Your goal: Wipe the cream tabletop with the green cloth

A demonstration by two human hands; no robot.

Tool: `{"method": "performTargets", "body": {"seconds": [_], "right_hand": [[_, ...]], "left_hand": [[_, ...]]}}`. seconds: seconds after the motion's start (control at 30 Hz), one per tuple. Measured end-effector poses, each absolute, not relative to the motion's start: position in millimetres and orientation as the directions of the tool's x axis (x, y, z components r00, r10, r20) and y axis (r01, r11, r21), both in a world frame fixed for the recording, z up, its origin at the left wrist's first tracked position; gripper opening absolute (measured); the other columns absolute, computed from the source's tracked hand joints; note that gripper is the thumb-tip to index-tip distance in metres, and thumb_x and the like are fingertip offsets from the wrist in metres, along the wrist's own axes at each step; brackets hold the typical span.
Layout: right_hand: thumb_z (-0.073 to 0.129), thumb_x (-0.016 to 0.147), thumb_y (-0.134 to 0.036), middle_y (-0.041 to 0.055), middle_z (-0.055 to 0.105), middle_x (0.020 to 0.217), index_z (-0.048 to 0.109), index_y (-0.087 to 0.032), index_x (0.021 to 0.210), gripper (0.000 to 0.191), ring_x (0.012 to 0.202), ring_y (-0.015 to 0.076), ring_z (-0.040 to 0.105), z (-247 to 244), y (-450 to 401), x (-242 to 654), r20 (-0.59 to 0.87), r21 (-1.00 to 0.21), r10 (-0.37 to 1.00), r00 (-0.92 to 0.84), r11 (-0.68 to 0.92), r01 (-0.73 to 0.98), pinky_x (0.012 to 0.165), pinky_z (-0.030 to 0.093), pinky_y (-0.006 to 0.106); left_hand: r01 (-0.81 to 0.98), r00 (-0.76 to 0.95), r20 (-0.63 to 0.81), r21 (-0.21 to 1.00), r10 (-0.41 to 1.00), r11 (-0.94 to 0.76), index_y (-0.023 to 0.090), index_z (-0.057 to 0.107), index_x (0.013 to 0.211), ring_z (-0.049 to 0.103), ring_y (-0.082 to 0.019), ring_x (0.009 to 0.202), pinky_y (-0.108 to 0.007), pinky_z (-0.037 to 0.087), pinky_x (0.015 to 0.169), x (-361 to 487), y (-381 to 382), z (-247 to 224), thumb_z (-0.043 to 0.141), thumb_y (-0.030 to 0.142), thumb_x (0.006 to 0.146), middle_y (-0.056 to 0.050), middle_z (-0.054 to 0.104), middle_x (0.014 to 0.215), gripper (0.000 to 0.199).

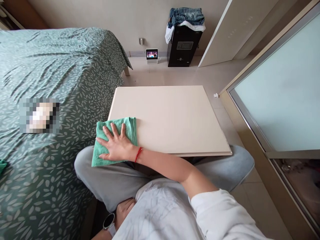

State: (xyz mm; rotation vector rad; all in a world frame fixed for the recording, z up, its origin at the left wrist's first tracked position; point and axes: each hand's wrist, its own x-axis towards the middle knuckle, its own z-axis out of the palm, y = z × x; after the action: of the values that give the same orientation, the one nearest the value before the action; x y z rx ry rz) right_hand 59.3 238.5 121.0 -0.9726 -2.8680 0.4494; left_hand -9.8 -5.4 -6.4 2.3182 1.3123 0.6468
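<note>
My right hand [117, 146] lies flat with its fingers spread on a folded green cloth [130, 126]. That arm reaches across my body and has a red string bracelet [138, 154] at the wrist. The cloth covers the near left corner of a small cream-coloured table [170, 116] and hangs past its edge. Low in my lap, my left hand [123, 210] rests against my shirt, a watch [109, 220] on its wrist. Its fingers are mostly hidden by the shirt and leg.
A bed with a green leaf-patterned cover [82, 90] stands along the left. By the far wall are a small lit screen [152, 56] and a black cabinet [183, 46] with folded jeans [186, 16] on top. On the right are an open door [232, 30] and a frosted-glass panel [282, 83].
</note>
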Motion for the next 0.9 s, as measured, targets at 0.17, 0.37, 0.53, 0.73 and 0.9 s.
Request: {"method": "performTargets", "body": {"seconds": [0.17,0.37,0.53,0.73,0.9], "right_hand": [[0.077,0.113,-0.062,0.0156,0.026,0.204,0.05,-0.03,0.191,0.088,0.189,0.0515,0.021,115,221,101,0.005,-0.282,0.586,-0.81,0.778,0.561,0.143,0.024,0.091],[0.083,0.105,-0.07,0.0129,0.033,0.202,0.051,-0.037,0.191,0.097,0.188,0.0525,0.026,106,198,242,-0.067,-0.269,0.797,-0.6,0.565,0.78,0.145,0.024,0.089],[0.061,0.114,-0.066,0.01,0.034,0.202,0.052,-0.04,0.19,0.081,0.188,0.0508,0.028,94,169,377,-0.121,-0.095,0.972,-0.202,0.191,0.977,0.142,0.03,0.09],[0.045,0.118,-0.063,0.0142,0.029,0.205,0.046,-0.037,0.194,0.08,0.187,0.0535,0.028,79,211,467,-0.077,-0.103,0.997,0.01,-0.018,0.994,0.134,0.045,0.089],[0.045,0.119,-0.065,0.0158,0.023,0.206,0.043,-0.03,0.194,0.083,0.185,0.0516,0.032,89,325,466,-0.099,-0.205,0.991,0.094,-0.113,0.972,0.136,0.05,0.078]], "left_hand": [[0.705,0.415,0.221,0.535,0.882,-0.466,0.019,0.038,0.048,0.042,-0.006,0.037,-0.017,0.027,0.04,-7,-6,-5,0.036,0.031,0.079,0.004,0.043,0.044,0.033],[0.7,0.441,0.203,0.532,0.874,-0.476,0.019,0.038,0.048,0.042,-0.007,0.038,-0.019,0.026,0.04,-6,-4,-1,0.036,0.031,0.078,0.004,0.043,0.044,0.032],[0.684,0.451,0.225,0.533,0.863,-0.497,0.02,0.038,0.048,0.04,-0.008,0.037,-0.02,0.023,0.04,-5,-4,-1,0.036,0.033,0.077,0.003,0.04,0.043,0.032],[0.698,0.445,0.198,0.534,0.873,-0.477,0.02,0.038,0.048,0.042,-0.008,0.037,-0.02,0.026,0.04,-5,-4,0,0.033,0.036,0.078,0.003,0.042,0.044,0.035],[0.691,0.46,0.227,0.516,0.858,-0.507,0.02,0.04,0.05,0.044,-0.008,0.037,-0.018,0.029,0.039,-5,-2,0,0.032,0.033,0.08,0.003,0.044,0.044,0.034]]}}
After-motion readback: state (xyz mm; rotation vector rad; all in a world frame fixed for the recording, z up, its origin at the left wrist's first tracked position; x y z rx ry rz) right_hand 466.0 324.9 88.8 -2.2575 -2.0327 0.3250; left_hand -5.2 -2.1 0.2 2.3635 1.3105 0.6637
